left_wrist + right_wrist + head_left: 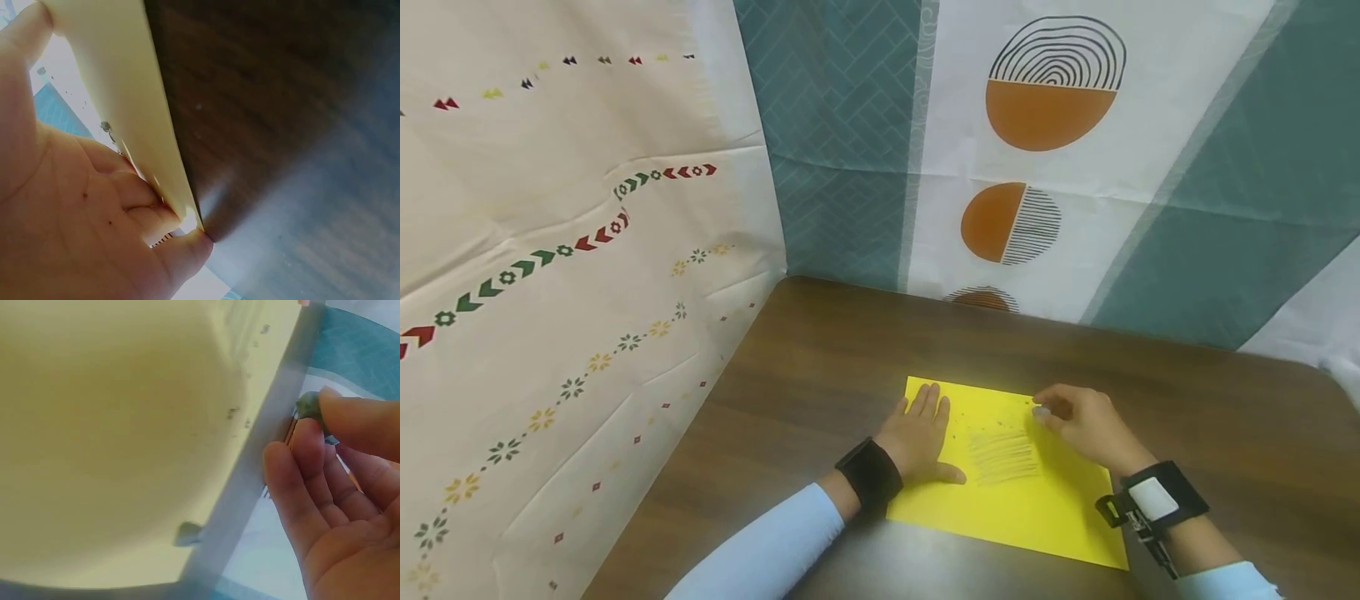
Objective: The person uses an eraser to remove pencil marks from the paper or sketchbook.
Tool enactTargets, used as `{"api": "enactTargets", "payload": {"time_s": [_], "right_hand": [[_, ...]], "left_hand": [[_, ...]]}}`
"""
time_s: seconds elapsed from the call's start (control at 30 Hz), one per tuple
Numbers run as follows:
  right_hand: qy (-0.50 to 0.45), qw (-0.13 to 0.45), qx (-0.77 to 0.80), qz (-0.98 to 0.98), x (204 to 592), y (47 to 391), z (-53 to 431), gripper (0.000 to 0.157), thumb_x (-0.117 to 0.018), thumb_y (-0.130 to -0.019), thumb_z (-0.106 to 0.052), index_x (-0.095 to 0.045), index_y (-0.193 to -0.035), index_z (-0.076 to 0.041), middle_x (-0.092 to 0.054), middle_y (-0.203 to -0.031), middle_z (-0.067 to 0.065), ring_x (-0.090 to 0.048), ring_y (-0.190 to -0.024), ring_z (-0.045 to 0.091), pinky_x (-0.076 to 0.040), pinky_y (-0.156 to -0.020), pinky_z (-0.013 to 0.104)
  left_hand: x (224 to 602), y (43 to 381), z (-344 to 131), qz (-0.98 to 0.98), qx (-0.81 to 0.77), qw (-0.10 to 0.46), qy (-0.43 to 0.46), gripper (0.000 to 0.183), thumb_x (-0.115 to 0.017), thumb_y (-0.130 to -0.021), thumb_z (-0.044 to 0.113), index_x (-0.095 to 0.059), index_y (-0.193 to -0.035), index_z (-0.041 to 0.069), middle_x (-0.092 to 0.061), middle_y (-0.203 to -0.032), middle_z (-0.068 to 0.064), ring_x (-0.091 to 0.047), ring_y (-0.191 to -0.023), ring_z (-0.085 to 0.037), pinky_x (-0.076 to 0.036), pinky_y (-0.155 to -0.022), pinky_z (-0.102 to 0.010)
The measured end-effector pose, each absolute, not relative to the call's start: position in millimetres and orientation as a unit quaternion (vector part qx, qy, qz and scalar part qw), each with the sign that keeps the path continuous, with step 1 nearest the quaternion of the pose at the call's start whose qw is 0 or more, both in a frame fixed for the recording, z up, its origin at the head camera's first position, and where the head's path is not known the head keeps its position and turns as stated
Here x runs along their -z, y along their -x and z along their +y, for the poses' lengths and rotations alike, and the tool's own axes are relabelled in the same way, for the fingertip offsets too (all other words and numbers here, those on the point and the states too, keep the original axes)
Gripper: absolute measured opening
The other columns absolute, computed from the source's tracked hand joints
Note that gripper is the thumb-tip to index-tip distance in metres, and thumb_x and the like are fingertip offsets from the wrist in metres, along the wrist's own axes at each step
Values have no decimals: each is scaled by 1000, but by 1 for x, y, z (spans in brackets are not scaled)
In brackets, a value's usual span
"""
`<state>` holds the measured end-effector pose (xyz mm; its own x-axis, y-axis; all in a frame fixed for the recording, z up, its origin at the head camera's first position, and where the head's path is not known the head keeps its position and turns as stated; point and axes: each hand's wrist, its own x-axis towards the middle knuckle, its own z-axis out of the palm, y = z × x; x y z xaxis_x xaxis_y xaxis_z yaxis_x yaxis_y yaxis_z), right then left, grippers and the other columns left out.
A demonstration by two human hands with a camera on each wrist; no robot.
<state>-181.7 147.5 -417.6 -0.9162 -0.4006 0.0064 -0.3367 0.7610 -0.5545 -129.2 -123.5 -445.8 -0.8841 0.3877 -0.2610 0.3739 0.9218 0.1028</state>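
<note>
A yellow sheet of paper (1000,521) lies on the table, with a patch of grey pencil-like strokes (1002,456) in its middle. My left hand (917,442) rests flat on the sheet's left side, fingers straight and thumb spread toward the strokes. Over the far right corner of the paper, my right hand (1086,425) pinches a small grey-green lump (309,405) between thumb and fingers. A second grey-green lump (189,534) sits near the paper's edge in the right wrist view. Small dark crumbs (232,413) are scattered along the sheet.
The brown wooden table (820,358) extends around the paper on all sides. A patterned cream cloth (550,317) hangs at the left, and a teal and white curtain (842,167) hangs behind the table. Each wrist wears a black band (870,472).
</note>
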Motion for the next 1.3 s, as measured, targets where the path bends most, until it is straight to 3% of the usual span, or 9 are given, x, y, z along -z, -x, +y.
{"api": "enactTargets", "payload": {"time_s": [0.27,0.4,0.57,0.8,1.0,1.3], "right_hand": [[225,68,267,935,426,195,114,12,-77,-88,-11,-78,-98,-4,-72,-92,5,-66,-84,23,-56,-77,47],[242,68,246,936,436,195,98,3,-74,-84,-4,-76,-84,-6,-66,-78,-2,-59,-72,17,-52,-68,37],[232,68,237,941,437,196,90,17,-67,-81,2,-65,-70,-11,-51,-66,-2,-46,-60,15,-37,-55,30],[161,80,246,952,433,204,114,6,-69,-83,-4,-74,-79,-7,-65,-77,3,-55,-72,23,-46,-63,38],[140,77,241,957,431,203,128,7,-71,-85,-3,-76,-88,-1,-72,-89,13,-63,-83,32,-54,-73,51],[181,63,217,957,431,192,127,10,-73,-85,1,-75,-95,3,-72,-92,15,-63,-81,29,-54,-74,49]], "left_hand": [[446,129,-122,971,-14,138,-193,114,-56,-81,81,-24,-161,6,-14,-167,-16,-13,-153,-30,-24,-118,-48],[449,129,-120,970,-7,137,-200,115,-55,-81,83,-25,-160,5,-15,-167,-16,-13,-153,-29,-25,-118,-48],[449,129,-120,971,-1,133,-200,114,-54,-81,83,-25,-160,6,-15,-167,-16,-14,-153,-29,-26,-118,-48],[446,130,-124,971,-1,132,-201,112,-55,-83,81,-26,-160,5,-16,-166,-16,-15,-153,-29,-26,-118,-47],[443,131,-123,971,-5,136,-199,112,-56,-83,80,-26,-160,5,-16,-166,-16,-16,-153,-29,-26,-118,-48],[444,128,-123,972,-8,123,-200,112,-57,-82,80,-27,-159,5,-18,-166,-16,-18,-152,-30,-28,-117,-47]]}}
